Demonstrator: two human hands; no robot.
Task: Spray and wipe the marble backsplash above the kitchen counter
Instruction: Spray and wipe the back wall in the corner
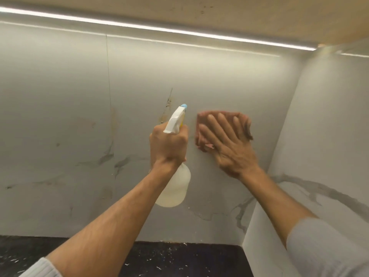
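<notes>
Marble backsplash (60, 108) looks partly done: left hand (168, 145) grips the spray bottle (175, 188), right hand (229, 144) presses flat the cloth (203, 124), and much stays unwiped.

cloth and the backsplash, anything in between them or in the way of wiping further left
Nothing visible. The right hand presses the pink cloth flat on the marble backsplash. Just left of it, the left hand holds the spray bottle off the wall.

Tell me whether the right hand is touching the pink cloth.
Touching. The head view shows the right hand spread flat over the pink cloth, its fingers pressing it against the marble backsplash.
</notes>
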